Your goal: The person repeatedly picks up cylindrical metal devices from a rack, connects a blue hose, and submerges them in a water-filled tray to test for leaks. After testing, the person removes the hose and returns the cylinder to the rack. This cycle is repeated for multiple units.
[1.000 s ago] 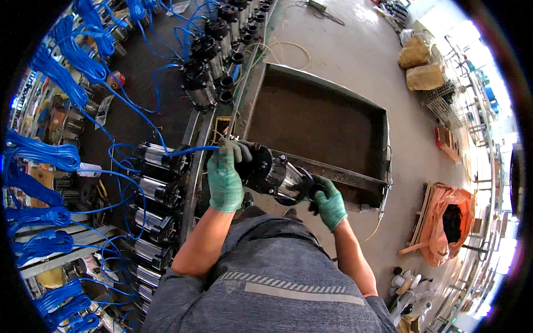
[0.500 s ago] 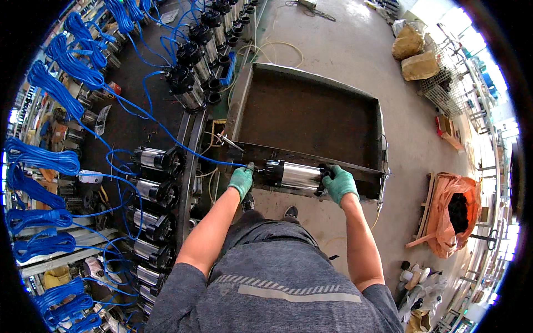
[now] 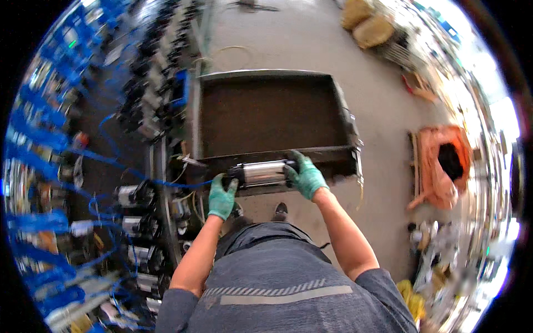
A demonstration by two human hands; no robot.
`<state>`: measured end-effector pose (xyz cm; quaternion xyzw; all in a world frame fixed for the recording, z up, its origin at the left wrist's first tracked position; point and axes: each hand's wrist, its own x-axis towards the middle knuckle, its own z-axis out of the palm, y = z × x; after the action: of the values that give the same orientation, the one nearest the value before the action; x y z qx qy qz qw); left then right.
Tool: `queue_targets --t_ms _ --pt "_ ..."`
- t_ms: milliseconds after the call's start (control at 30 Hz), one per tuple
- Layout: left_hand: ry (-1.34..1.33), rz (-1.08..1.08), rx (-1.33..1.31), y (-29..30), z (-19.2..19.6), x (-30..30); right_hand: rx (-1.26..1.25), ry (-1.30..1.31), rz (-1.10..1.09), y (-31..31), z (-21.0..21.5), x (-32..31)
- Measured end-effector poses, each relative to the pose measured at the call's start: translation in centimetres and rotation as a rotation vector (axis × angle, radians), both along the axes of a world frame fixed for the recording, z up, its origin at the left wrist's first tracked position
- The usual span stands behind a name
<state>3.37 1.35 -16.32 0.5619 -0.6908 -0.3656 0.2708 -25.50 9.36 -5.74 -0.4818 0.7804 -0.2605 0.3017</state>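
A submersible pump (image 3: 265, 173) with a shiny steel barrel and black ends lies level across the near side of a dark metal trough. In a green glove, my left hand (image 3: 222, 201) grips its left black end, near where a blue cable (image 3: 186, 183) runs off to the left. My right hand (image 3: 307, 177), gloved in green too, has its fingers wrapped around the right black end. Whether the pump rests on the trough's near ledge or is held just above it, I cannot tell.
The trough (image 3: 265, 72) stands in front of me. To the left, several similar pumps (image 3: 131, 226) line a bench with blue cable coils (image 3: 33, 222), smeared by motion. An orange sack (image 3: 430, 150) sits at the right; brown sacks (image 3: 373, 30) lie farther back.
The view has turned, so the trough sits more squarely and farther left. The pump has shifted left with both hands. My left hand now covers more of the pump's black end.
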Motion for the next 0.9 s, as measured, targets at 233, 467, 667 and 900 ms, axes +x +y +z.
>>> queue_targets --t_ms 233,467,667,900 --pt "0.061 0.000 0.088 1.0 -0.1 -2.5 -0.077 0.113 -0.601 10.6 -8.8 -10.4" --pt "0.050 0.010 0.154 0.2 -0.8 -2.1 0.008 -0.114 -0.971 15.7 -14.8 -19.1" --pt "-0.010 -0.043 0.117 -0.1 0.2 -2.4 -0.262 -0.306 -1.028 12.4 -17.2 -21.0" --pt "-0.031 -0.029 0.102 -0.1 0.5 -2.0 -0.236 -0.669 -0.548 9.3 -6.1 -12.0"
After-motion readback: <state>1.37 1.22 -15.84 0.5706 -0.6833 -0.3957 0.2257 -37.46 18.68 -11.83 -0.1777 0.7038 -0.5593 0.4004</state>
